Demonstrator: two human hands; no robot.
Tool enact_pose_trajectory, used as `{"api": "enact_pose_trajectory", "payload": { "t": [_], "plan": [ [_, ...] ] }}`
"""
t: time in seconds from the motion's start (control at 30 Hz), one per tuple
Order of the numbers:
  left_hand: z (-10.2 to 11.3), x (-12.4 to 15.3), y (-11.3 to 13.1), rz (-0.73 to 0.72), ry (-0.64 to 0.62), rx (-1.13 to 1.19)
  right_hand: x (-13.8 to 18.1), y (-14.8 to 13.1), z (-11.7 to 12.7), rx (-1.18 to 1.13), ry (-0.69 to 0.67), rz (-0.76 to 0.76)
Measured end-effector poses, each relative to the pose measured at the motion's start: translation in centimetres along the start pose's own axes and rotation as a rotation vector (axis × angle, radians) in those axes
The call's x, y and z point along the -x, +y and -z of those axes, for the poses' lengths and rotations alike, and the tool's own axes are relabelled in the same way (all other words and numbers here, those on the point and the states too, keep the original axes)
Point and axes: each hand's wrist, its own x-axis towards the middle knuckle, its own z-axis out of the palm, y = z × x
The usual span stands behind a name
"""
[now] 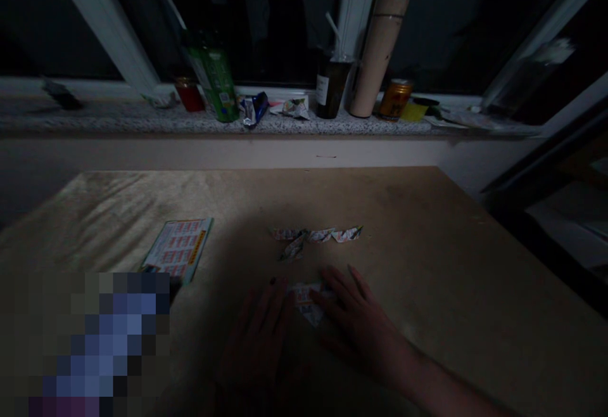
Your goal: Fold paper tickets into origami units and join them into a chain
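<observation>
A printed piece of paper (308, 309), narrowing to a point toward me, lies on the brown table between my hands. My right hand (356, 322) lies over its right side, fingers spread and fingertips touching it. My left hand (261, 328) rests flat at its left edge, fingers stretched out, in deep shadow. Just beyond are several small folded paper pieces: three in a row, including a left one (287, 234), a middle one (321, 235) and a right one (348, 234). Another folded piece (293, 248) slants below the row.
A printed booklet (178, 246) with red blocks lies at the left. On the speckled windowsill (285, 127) stand a green container (216, 81), a cup with straw (330, 90), a tall pinkish bottle (380, 56) and an orange can (396, 99). The lower left is pixelated.
</observation>
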Motion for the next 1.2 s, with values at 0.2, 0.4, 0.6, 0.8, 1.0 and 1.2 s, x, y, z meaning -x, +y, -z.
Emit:
{"api": "enact_pose_trajectory", "payload": {
  "t": [0.2,0.4,0.6,0.8,1.0,1.2],
  "plan": [
    [0.0,0.3,0.0,0.011,-0.002,-0.026,0.1,0.0,0.0,0.01,0.006,-0.013],
    [-0.2,0.4,0.1,0.019,-0.032,-0.042,0.0,0.0,0.0,0.002,0.022,-0.005],
    [-0.7,0.7,0.6,0.06,-0.008,-0.026,0.0,0.0,0.0,-0.006,0.041,-0.015],
    [-0.5,0.1,0.6,0.064,-0.041,0.065,0.0,-0.1,0.3,-0.004,0.007,-0.01],
    [-0.3,-0.9,0.2,-0.14,-0.178,0.274,-0.1,-0.1,-0.2,0.014,0.01,0.003],
    [0.8,-1.2,0.7,-0.085,-0.236,0.257,0.3,1.0,0.3,0.065,0.152,-0.025]
  ]
}}
